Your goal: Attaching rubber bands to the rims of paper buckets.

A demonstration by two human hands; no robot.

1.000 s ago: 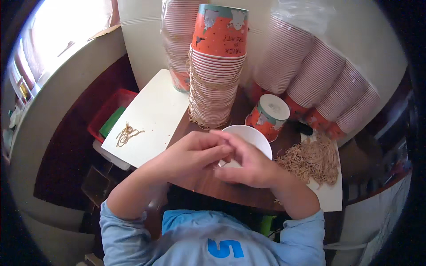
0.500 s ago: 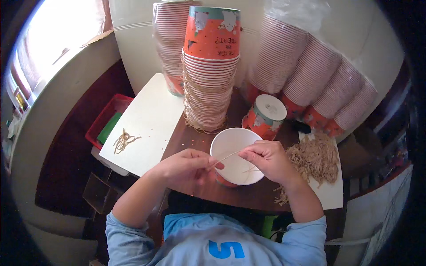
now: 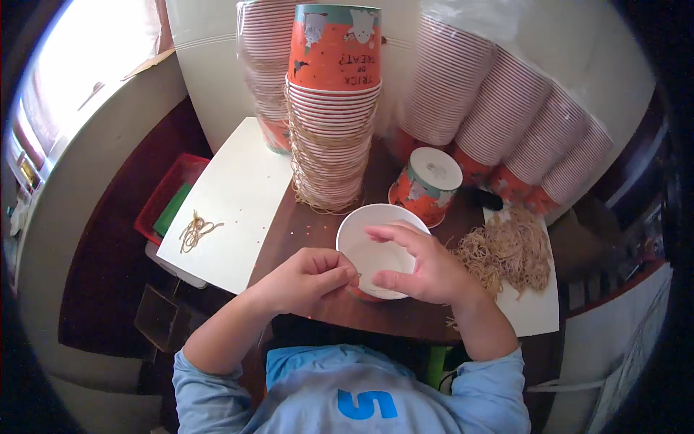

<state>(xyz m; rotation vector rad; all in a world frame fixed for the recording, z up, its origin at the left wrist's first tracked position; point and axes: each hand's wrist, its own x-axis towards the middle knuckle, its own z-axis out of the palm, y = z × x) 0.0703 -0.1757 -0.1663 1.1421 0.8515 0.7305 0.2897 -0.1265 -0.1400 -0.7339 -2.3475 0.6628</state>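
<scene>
A round paper bucket [image 3: 369, 249], white inside, stands with its mouth up on the table before me. My left hand [image 3: 311, 278] is closed in a pinch at the bucket's near left rim. A tiny end of tan string shows at its fingertips; the rest is hidden. Over the bucket's right side, my right hand [image 3: 426, 267] is open, thumb and fingers apart with nothing between them. A heap of tan strings [image 3: 510, 253] lies right of that hand.
Behind the bucket rises a tall stack of orange buckets [image 3: 336, 54], strings hanging around their rims. One bucket stands upside down [image 3: 426, 192] beside it. Bagged stacks [image 3: 499, 105] line the back right. Loose strings [image 3: 195, 231] lie on the white board at left, near a red bin [image 3: 155, 199].
My right hand has let go of the string stretched between my hands, and its fingers have opened. My left hand has closed into a tighter pinch.
</scene>
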